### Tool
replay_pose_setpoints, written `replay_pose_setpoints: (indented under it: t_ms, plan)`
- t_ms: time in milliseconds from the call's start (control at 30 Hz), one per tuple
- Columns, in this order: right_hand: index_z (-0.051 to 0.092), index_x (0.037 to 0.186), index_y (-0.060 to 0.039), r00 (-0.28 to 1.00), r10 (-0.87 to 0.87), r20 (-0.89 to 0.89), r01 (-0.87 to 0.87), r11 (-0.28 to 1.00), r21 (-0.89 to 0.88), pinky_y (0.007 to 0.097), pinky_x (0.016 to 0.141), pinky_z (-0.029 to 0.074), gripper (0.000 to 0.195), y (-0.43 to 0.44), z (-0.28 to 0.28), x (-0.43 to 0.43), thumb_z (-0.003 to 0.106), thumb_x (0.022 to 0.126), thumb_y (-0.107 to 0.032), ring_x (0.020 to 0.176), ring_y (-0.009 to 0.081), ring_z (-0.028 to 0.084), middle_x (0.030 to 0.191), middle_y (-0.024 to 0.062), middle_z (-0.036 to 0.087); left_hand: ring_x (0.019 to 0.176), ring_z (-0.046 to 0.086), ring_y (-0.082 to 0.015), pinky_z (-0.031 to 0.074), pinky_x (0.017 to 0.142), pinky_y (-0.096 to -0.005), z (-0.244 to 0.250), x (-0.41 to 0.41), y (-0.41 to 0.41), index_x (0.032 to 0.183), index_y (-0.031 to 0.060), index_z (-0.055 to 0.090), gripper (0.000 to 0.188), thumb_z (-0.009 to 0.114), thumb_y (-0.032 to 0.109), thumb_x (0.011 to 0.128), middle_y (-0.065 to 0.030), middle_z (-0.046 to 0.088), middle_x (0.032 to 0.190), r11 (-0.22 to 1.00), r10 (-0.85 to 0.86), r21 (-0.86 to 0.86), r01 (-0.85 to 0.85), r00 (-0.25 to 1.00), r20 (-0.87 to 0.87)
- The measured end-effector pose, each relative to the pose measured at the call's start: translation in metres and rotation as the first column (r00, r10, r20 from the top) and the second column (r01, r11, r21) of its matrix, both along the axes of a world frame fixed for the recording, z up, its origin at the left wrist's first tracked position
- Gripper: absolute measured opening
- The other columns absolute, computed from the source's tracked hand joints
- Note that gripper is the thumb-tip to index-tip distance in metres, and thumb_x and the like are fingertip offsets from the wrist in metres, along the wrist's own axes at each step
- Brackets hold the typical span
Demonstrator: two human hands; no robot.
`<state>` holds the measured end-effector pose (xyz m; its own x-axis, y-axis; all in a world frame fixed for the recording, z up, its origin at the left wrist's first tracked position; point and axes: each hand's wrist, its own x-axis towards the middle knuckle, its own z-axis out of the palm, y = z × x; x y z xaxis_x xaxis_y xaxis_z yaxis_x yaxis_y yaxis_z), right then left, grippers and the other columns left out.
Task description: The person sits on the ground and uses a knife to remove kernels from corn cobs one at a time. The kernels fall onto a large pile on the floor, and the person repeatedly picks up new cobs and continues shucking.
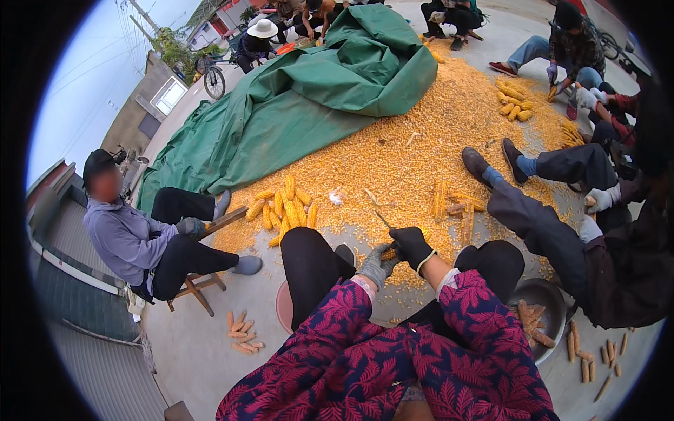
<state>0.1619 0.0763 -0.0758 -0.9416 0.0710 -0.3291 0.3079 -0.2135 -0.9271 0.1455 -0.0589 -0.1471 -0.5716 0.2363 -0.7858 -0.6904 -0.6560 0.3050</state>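
Observation:
In a grey glove, my left hand (377,266) is closed around a yellow corn cob (389,254) between my knees. My right hand (413,245), gloved in black, grips a thin metal rod-like tool (383,219) whose tip points up and to the left; its handle is hidden in the fist. The right hand is right beside the cob, and my fingers cover most of it. Beyond my hands spreads a large heap of loose corn kernels (368,158). Ahead to the left lies a pile of unshelled corn cobs (287,206).
A green tarpaulin (295,94) covers part of the heap. A person on a wooden stool (196,292) sits at left; another person's legs (532,210) stretch in from the right. Stripped cobs lie in a metal basin (553,300) and on the concrete. A pink basin (284,308) stands by my left leg.

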Motion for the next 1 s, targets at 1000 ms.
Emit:
replay_pose_setpoints:
  t_ms: [1000]
  plan:
    - [0.057,0.086,-0.0033,0.889,-0.16,0.43,0.222,0.97,-0.098,0.0236,0.037,0.034,0.021,0.026,0.018,0.039,0.056,0.083,-0.024,0.043,0.01,0.045,0.061,0.0043,0.052,0.107,0.048,-0.0366,0.044,0.093,-0.0467,-0.016,0.003,0.008,0.113,-0.0063,0.043,0.039,0.054,-0.003,0.076,-0.0208,0.049,0.113,0.886,-0.096,0.464,0.0,0.978,0.184]
